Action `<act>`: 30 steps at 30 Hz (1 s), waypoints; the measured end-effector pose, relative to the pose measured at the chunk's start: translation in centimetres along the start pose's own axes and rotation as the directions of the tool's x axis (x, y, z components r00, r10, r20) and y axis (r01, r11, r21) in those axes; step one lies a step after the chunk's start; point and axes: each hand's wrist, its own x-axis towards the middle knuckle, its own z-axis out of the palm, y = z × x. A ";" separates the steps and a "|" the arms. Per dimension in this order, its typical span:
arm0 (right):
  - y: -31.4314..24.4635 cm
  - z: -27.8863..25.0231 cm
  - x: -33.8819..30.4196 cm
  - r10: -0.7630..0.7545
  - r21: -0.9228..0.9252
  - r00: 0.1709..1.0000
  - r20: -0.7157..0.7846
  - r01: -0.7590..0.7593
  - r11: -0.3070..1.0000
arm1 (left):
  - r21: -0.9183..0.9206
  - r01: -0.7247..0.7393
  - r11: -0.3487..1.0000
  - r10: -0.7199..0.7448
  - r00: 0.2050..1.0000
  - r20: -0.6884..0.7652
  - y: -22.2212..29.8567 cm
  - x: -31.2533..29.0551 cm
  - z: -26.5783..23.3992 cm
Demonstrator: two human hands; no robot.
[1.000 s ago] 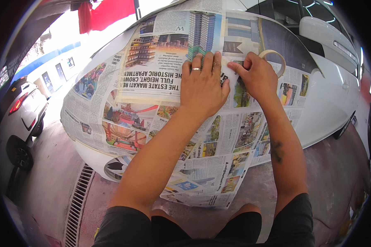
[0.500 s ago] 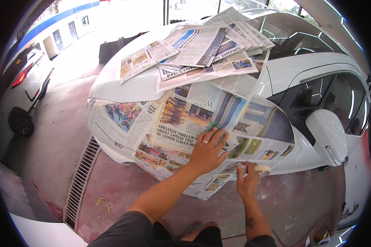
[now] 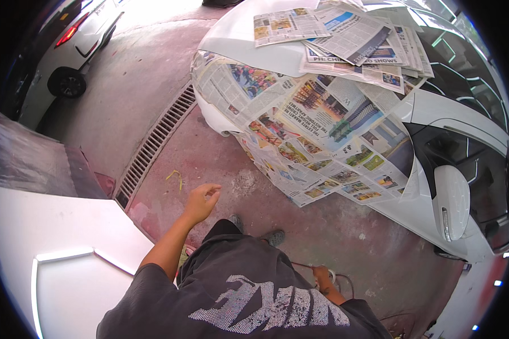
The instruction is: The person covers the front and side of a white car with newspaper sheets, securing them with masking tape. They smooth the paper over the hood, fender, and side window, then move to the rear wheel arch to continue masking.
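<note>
My left hand is in the air over the floor, left of my feet, fingers loosely bent and holding nothing. Low beside my right hip, my right hand is closed on a pale roll of masking tape, partly hidden by the hand. Both hands are apart from the white car. Newspaper sheets cover its front side panel, their lower edge hanging loose over the floor. On its hood lies a stack of loose newspapers.
A side mirror juts from the car at right. A drain grate crosses the reddish floor, with a yellow scrap near it. A second white car stands at upper left, and a white panel at lower left. A hose lies near my right hand.
Both hands have left the newspapered panel. My left hand has come back toward my body, and my right hand has dropped to my side with the tape. The view has shifted and turned.
</note>
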 end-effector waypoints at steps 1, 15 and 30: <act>0.9 -2.9 1.2 -0.041 -0.003 0.997 -0.060 0.041 0.999 | -0.036 0.069 0.997 -0.072 0.994 -0.085 -1.0 -1.6 -0.9; -13.3 -29.4 14.2 0.393 0.790 0.883 -0.256 -0.044 0.612 | -0.241 0.202 0.949 -0.281 0.890 -0.360 -18.1 -8.4 -17.6; -33.3 -40.1 10.7 0.219 0.683 0.969 0.115 -0.238 0.691 | -0.389 0.455 0.801 -0.595 0.682 -0.426 -37.2 -13.7 -32.7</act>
